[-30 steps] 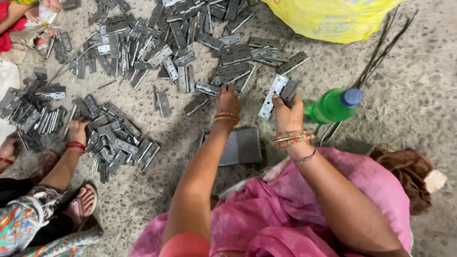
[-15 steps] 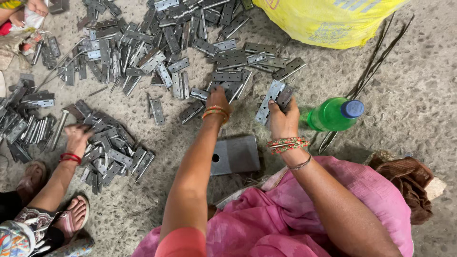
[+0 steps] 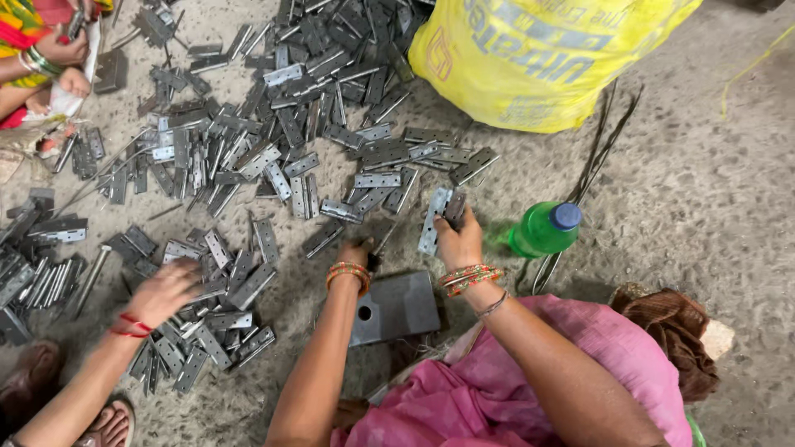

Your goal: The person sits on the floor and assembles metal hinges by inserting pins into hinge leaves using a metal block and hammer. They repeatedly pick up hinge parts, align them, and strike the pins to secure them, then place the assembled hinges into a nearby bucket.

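My right hand (image 3: 460, 241) is closed on a grey metal hinge (image 3: 434, 218) and holds it upright just above the floor. My left hand (image 3: 356, 252) rests on the floor next to a thin dark rod (image 3: 383, 242), fingers curled near it; whether it grips the rod is unclear. Directly below both hands lies a flat grey metal block with a hole (image 3: 392, 308). A large scatter of grey hinges (image 3: 331, 132) covers the floor ahead of me. Both my wrists wear orange bangles.
A yellow sack (image 3: 538, 58) stands at the top right. A green bottle with a blue cap (image 3: 542, 229) lies right of my right hand, beside thin wires (image 3: 600, 153). Another person's hand (image 3: 162, 291) reaches into a hinge pile (image 3: 207, 331) at the left. A brown cloth (image 3: 667, 339) lies at the right.
My left hand has drawn back from the hinge scatter toward the metal block. My right hand still holds the hinge. The other person's hand has moved onto the left pile.
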Demonstrator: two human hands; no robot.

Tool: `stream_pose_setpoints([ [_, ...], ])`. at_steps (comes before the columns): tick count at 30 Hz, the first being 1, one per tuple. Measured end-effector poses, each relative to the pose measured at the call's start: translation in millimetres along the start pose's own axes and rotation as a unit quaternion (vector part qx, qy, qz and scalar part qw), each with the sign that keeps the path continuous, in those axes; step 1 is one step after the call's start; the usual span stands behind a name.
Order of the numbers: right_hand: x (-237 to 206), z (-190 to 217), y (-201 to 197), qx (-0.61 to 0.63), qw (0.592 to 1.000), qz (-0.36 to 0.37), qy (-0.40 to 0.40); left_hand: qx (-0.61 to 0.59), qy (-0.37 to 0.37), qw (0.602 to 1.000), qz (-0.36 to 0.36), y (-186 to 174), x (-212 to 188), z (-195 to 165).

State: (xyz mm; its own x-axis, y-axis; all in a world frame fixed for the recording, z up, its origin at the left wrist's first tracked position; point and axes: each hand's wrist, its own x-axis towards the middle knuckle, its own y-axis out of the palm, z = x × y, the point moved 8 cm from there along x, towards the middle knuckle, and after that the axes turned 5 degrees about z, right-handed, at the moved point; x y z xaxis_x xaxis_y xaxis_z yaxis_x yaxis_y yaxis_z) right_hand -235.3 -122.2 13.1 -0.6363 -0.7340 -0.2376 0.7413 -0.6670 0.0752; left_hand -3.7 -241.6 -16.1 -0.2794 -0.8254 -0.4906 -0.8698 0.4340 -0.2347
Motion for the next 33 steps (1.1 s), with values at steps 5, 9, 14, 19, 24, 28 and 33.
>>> stream_pose_setpoints([
  [5,3,2,-2,0.04,0.998,0.013,-0.041,-0.021,0.273,0.947,-0.169,-23,-61,-45],
  [9,11,-3,-5,0.067,0.996,0.028,-0.052,0.137,0.286,0.913,-0.259,-16,-116,-7],
  [14,18,-18,-16,0.006,0.999,0.045,0.024,0.404,0.077,0.907,-0.09,22,-100,83],
  [19,16,3,-7,-0.047,0.991,0.128,0.014,0.276,0.121,0.946,-0.123,57,-94,68],
  [24,4,23,8,-0.117,0.965,0.231,0.038,0.217,0.29,0.912,-0.195,90,-114,-36],
  [28,3,39,3,-0.043,0.972,0.231,0.023,0.255,0.285,0.912,-0.148,104,-120,-85],
  [33,13,50,-5,-0.037,0.976,0.215,-0.018,0.126,0.321,0.93,-0.124,97,-109,-84],
])
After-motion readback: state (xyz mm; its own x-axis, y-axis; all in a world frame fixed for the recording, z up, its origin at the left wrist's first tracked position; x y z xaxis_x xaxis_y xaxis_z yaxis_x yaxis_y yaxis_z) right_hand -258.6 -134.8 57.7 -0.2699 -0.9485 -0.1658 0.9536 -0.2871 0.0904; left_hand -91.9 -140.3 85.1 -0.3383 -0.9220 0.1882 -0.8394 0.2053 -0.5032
